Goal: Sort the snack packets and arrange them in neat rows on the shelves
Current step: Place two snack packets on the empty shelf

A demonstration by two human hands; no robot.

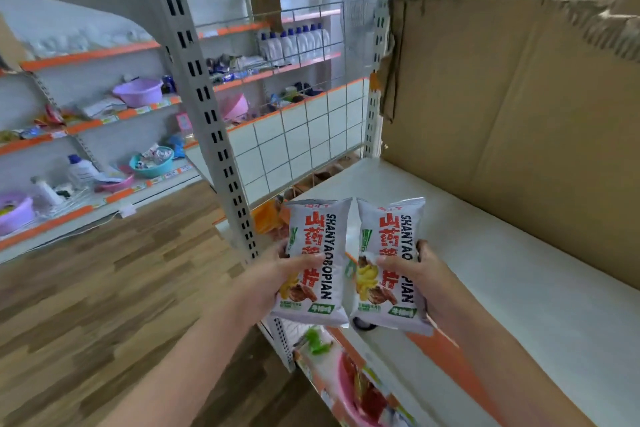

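1. The left hand point(277, 274) reaches forward from the lower left, forearm bare, palm behind its packet, thumb laid across the printed front and fingertips wrapped round the left edge: its grip is closed on the left packet point(313, 260).
2. The right hand point(420, 274) comes in from the lower right in mirror pose, thumb over the front, fingers curled round the right edge: its grip is closed on the right packet point(389, 263).
3. Both packets are held upright and side by side, their inner edges touching or nearly so, in the air just above the front edge of the white shelf point(502, 270).
4. The packets look alike: puffed silver-white bags, red Chinese characters, black lettering "SHANYAOBOPIAN" running down the side, a picture of yellow crisps and brown meat low down, and a green label at the bottom.
5. Behind the white shelf stands a torn sheet of brown cardboard point(519, 97) as a back wall.
6. Left of the white shelf rises a slotted grey upright point(207, 107); beyond it lie other shelves with basins and bottles.
7. Below the white shelf's orange-trimmed edge, a pink basin point(349, 395) of goods is blurred.
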